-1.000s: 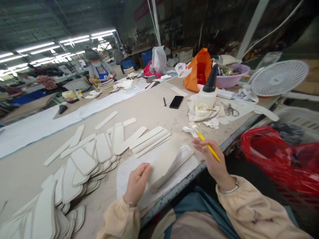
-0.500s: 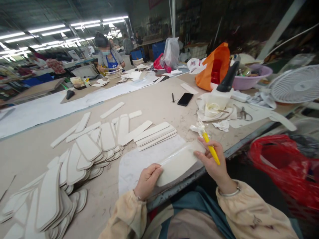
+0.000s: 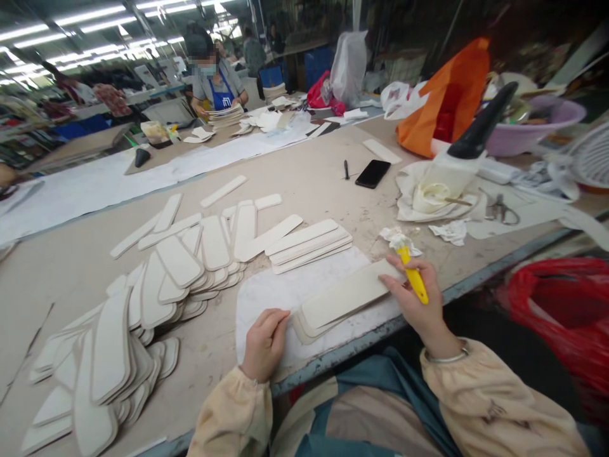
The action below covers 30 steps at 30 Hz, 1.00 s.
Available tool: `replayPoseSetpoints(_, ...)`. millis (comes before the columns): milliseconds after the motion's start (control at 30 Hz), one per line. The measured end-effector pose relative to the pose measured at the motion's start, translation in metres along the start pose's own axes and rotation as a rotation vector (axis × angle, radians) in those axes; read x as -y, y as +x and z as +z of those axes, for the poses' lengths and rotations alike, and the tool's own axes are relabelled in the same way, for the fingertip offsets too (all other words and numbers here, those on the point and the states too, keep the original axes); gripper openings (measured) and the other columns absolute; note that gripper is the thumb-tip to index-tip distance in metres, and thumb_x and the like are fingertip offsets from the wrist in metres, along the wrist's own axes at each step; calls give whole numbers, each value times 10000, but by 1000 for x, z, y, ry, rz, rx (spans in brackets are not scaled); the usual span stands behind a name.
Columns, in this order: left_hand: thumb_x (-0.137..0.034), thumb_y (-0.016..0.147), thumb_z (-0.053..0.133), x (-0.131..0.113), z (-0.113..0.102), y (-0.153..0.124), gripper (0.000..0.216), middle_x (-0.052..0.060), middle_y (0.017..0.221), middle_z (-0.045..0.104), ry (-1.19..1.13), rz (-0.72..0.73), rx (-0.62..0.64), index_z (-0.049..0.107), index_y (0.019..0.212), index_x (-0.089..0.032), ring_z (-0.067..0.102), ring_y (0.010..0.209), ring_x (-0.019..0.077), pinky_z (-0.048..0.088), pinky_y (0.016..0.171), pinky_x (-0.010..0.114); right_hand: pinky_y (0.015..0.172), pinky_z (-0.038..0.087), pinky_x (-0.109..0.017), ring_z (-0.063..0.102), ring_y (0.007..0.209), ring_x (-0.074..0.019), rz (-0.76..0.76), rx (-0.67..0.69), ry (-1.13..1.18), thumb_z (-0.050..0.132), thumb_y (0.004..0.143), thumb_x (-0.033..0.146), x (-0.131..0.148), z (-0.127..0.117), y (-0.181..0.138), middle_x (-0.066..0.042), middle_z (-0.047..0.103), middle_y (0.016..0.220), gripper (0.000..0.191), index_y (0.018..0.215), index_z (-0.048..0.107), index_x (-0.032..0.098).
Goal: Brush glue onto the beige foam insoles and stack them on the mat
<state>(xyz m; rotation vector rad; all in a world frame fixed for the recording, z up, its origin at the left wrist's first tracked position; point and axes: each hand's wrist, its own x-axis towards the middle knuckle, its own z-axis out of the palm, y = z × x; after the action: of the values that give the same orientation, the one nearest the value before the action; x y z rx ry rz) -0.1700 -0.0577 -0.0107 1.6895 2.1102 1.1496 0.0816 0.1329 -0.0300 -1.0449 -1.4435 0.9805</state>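
In the head view, our right hand [image 3: 421,295] pinches a yellow-handled tool [image 3: 415,279] in its grip, and its fingertips also touch the right end of a long, cream, flat panel with rounded corners [image 3: 345,293]. This panel lies over similar pieces on a white sheet [image 3: 257,292] at the near edge of the beige-topped counter [image 3: 304,181]. Our left hand [image 3: 265,343] rests at the panels' left end, thumb and forefinger together; we cannot tell whether that grip pinches an edge. Beyond the panel we see a neat stack of cream strips [image 3: 309,244]; to our left spreads a loose heap of cream rounded pieces [image 3: 157,279].
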Motion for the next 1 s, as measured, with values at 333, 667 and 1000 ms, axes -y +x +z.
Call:
replayPoseSetpoints(333,-97,855,508,-1,4,-9,300,82,943,633,133,268,95,645,1099,-203,585,883,164,520,753,292,497,456,-250,555,499,-95,-49,15,-198,742,718,376,-6,1,-3,-79,676,1132,419,986,455,231)
replayPoseSetpoints(667,-57,830,475,-7,5,-2,361,90,942,606,249,365,224,650,1118,-187,526,873,188,496,767,338,531,482,-287,543,465,-104,-87,34,-312,718,753,379,0,2,-3,-70,673,1146,366,994,480,239)
replayPoseSetpoints(1000,-44,849,479,-2,7,1,329,83,948,585,291,446,211,655,1084,-191,506,867,185,500,743,319,750,543,-354,681,839,-196,-231,110,-414,619,844,292,-8,-8,1,-84,644,1203,223,1017,488,239)
